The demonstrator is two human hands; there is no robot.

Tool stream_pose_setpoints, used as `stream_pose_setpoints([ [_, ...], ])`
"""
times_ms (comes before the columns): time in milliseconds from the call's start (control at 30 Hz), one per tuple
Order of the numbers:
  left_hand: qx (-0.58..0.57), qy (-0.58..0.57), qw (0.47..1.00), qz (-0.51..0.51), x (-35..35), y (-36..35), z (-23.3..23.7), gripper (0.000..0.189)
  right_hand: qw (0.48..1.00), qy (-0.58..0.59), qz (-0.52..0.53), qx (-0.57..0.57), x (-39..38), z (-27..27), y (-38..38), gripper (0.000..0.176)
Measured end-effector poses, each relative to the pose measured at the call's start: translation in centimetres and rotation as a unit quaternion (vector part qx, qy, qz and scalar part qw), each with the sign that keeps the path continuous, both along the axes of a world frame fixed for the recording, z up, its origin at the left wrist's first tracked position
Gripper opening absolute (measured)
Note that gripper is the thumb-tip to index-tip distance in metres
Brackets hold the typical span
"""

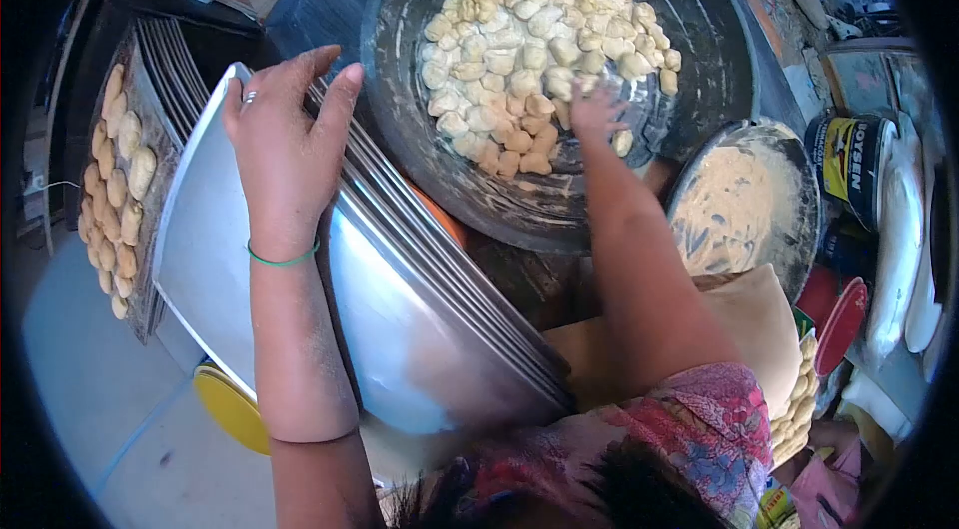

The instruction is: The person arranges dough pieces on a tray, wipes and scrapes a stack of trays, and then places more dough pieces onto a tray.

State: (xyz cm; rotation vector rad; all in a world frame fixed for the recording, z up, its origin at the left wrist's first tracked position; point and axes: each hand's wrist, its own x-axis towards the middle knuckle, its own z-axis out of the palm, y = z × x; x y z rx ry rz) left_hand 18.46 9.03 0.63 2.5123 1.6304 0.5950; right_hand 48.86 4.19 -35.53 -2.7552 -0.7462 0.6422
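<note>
My left hand is hooked over the upper edge of a shiny metal tray. This tray leans away from a stack of similar metal trays, and the fingertips behind its edge are hidden. Inside a large round dark tub, my right hand reaches to the near side of a heap of dough pieces. Its fingers look spread but are blurred by motion, with no piece plainly held. Many pieces are dusted with flour; those nearest me look browner. One piece lies just beside the right hand.
At the left, another tray carries rows of shaped dough pieces. A basin of floury powder stands right of the tub, beside a labelled paint can. A yellow round lid and a red lid are lower down.
</note>
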Motion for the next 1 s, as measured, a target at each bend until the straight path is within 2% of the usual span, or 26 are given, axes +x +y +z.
stream_pose_setpoints([
  [33,0.007,0.005,1.0,-0.002,0.0,0.0,0.1,0.033,0.997,0.031,0.048,-0.047,-1.7,0.8,0.6,0.082],
  [100,0.012,0.002,1.0,-0.001,-0.1,-0.1,0.0,0.033,0.991,0.123,0.037,0.02,-7.2,1.4,1.5,0.093],
  [167,0.018,0.006,1.0,0.0,0.1,-0.2,0.2,0.033,0.947,0.086,0.309,-0.025,-9.6,3.8,1.4,0.088],
  [267,0.018,0.007,1.0,-0.005,0.0,-0.4,0.3,0.031,0.883,0.228,0.406,-0.061,-8.1,13.6,6.6,0.067],
  [300,0.015,-0.001,1.0,-0.003,0.0,-0.3,0.3,0.032,0.912,0.119,0.388,0.06,-8.3,13.9,7.9,0.058],
  [333,0.011,-0.008,1.0,-0.003,0.0,-0.2,0.3,0.033,0.929,0.132,0.329,0.105,-7.9,13.9,9.8,0.061],
  [367,0.005,-0.015,1.0,-0.004,0.0,-0.3,0.3,0.034,0.926,0.093,0.302,0.206,-7.7,11.7,11.3,0.068],
  [433,0.004,-0.009,1.0,-0.004,0.0,-0.3,0.3,0.034,0.946,0.015,0.266,0.184,-8.5,8.2,12.8,0.069],
  [533,0.007,-0.005,1.0,-0.002,0.0,-0.1,0.4,0.033,0.928,-0.011,0.354,0.113,-12.1,6.6,9.5,0.065],
  [600,0.008,-0.003,1.0,-0.001,0.1,-0.2,0.3,0.032,0.87,-0.088,0.483,0.053,-13.6,6.1,6.1,0.063],
  [667,0.013,0.001,1.0,0.001,0.0,-0.2,0.3,0.031,0.828,-0.074,0.548,0.09,-13.1,4.6,2.6,0.052],
  [767,0.013,-0.014,1.0,-0.002,-0.1,-0.4,0.3,0.031,0.805,-0.012,0.59,0.063,-8.1,7.2,0.3,0.045],
  [833,0.018,-0.014,1.0,-0.007,-0.1,-0.4,0.3,0.031,0.837,0.053,0.545,-0.001,-4.2,10.1,0.8,0.049],
  [867,0.02,-0.014,1.0,-0.009,-0.2,-0.5,0.3,0.031,0.862,0.024,0.506,0.028,-2.3,10.1,0.7,0.05],
  [967,0.02,-0.011,1.0,-0.004,-0.4,-0.6,0.4,0.031,0.922,-0.034,0.373,0.1,5.6,6.2,0.8,0.061],
  [1000,0.016,-0.008,1.0,-0.001,-0.3,-0.6,0.4,0.031,0.949,-0.038,0.302,0.081,7.1,6.0,0.4,0.068],
])
